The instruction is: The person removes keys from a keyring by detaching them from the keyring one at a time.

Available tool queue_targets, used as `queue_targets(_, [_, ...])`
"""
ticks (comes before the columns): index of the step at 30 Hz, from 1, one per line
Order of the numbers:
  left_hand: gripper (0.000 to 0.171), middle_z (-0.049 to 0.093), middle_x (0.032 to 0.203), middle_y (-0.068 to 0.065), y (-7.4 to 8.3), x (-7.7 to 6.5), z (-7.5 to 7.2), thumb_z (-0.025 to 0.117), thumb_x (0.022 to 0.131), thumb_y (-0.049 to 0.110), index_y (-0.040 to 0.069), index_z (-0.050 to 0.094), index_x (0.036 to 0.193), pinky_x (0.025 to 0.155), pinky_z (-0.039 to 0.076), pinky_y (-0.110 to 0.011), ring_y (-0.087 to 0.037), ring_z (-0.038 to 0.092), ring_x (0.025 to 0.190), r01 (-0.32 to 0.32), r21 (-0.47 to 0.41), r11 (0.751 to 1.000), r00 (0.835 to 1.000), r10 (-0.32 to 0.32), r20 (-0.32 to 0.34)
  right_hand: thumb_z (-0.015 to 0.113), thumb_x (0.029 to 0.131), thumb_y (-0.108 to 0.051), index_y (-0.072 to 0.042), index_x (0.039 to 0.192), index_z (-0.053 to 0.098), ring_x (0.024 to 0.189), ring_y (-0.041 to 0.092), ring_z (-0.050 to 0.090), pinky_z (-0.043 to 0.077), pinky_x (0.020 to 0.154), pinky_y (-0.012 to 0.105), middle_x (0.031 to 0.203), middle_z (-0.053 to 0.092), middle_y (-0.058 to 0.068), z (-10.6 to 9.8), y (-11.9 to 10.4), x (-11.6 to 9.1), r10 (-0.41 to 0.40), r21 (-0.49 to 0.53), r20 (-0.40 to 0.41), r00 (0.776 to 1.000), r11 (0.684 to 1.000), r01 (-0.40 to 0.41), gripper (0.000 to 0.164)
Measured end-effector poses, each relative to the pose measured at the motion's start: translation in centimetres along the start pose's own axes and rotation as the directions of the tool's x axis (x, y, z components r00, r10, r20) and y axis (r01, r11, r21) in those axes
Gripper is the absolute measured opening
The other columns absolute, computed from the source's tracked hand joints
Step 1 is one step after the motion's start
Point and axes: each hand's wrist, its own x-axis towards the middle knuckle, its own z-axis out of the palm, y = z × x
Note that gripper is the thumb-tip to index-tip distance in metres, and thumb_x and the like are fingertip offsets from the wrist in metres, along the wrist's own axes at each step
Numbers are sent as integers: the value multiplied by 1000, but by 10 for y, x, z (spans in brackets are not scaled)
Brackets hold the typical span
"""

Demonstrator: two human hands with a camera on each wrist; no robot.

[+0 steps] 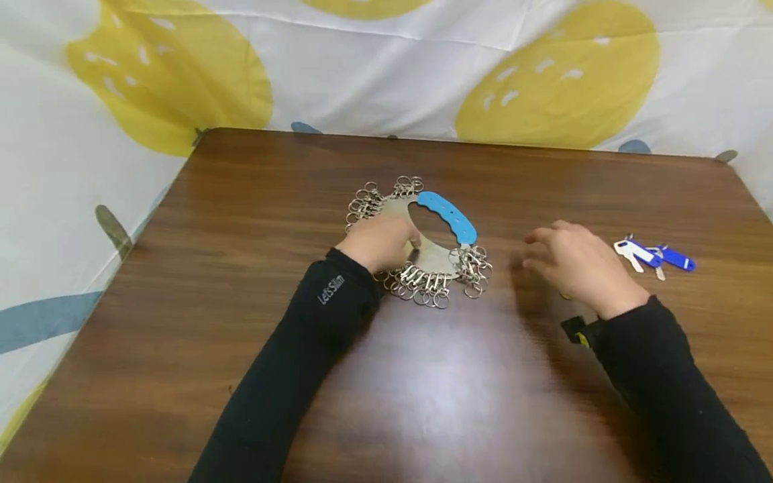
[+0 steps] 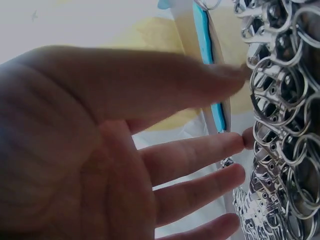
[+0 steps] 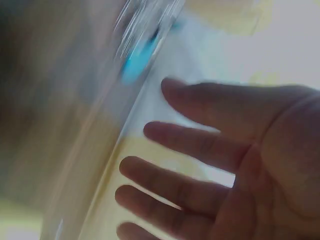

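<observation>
A ring-shaped metal key holder [image 1: 435, 258] with a blue grip [image 1: 449, 218] lies flat on the table. Several snap clips with split rings [image 1: 423, 295] hang from its outer edge. My left hand [image 1: 383, 241] is over the holder's left part, thumb and fingers extended toward the plate. In the left wrist view the thumb tip is close against the clips [image 2: 275, 100]; whether it presses on them I cannot tell. To the right, my right hand [image 1: 580, 265] hovers above the table with loosely spread fingers and nothing in them. Keys [image 1: 630, 253] with blue tags [image 1: 676, 259] lie beyond it.
The brown wooden table [image 1: 241, 268] reaches back to a white curtain [image 1: 386, 60] with large yellow prints. A small black item with a yellow part [image 1: 576, 330] shows at the right wrist.
</observation>
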Motion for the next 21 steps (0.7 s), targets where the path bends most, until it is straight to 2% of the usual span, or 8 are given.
queue_targets(2, [28,66,117,1,9,7,2,53,87,11,22,70,108,87,47,-49,-22,60,106,-10,27,1000,1000,10,16,65,89,-25,-4,129,56,118,42,53,44,94,57,128,57,23,10,-15,-7,-78,-22,7,997,997,78,46])
queue_targets(4, [24,66,112,0,17,14,5,55,88,12,21,69,106,84,48,-49,-21,60,99,-20,45,999,999,18,30,65,89,-31,-8,135,52,126,43,48,42,97,57,137,50,24,20,-28,-11,-147,-43,64,987,988,149,53])
queue_targets(7, [19,66,107,0,27,23,6,54,90,15,19,67,102,82,49,-47,-19,60,92,-18,58,998,999,16,35,62,89,-42,-12,140,47,130,47,42,42,99,58,143,40,29,29,-40,-10,-210,-93,157,965,970,226,60])
queue_targets(9, [14,65,101,1,32,27,7,52,91,16,18,66,95,81,49,-46,-18,58,87,-10,62,998,1000,8,29,59,90,-46,-13,141,46,132,49,39,42,98,57,145,37,31,28,-40,-7,-226,-127,212,951,958,257,62])
queue_targets(12, [10,62,92,2,38,32,6,51,90,17,17,61,85,78,48,-43,-17,55,80,-5,55,998,1000,4,13,57,90,-48,-10,140,46,132,48,39,42,98,57,145,36,31,20,-31,1,-217,-155,255,942,953,262,64])
queue_targets(15, [12,58,87,2,40,36,4,53,91,24,16,57,84,76,47,-40,-16,54,78,-9,43,999,1000,8,16,56,91,-48,-6,140,45,134,47,37,37,102,59,148,34,29,13,-17,11,-185,-172,278,943,956,238,66])
queue_targets(18, [20,61,92,0,42,40,4,54,93,34,15,59,92,79,48,-39,-18,58,84,-20,40,999,999,19,32,53,93,-48,-3,142,41,137,46,33,29,105,64,151,29,27,11,0,26,-149,-183,264,953,962,201,67])
queue_targets(21, [31,65,107,-3,44,44,6,54,93,40,13,61,107,86,50,-40,-21,62,98,-52,49,997,997,49,51,47,96,-47,-5,145,35,140,46,27,22,106,69,154,21,28,11,17,42,-113,-164,262,958,973,160,66])
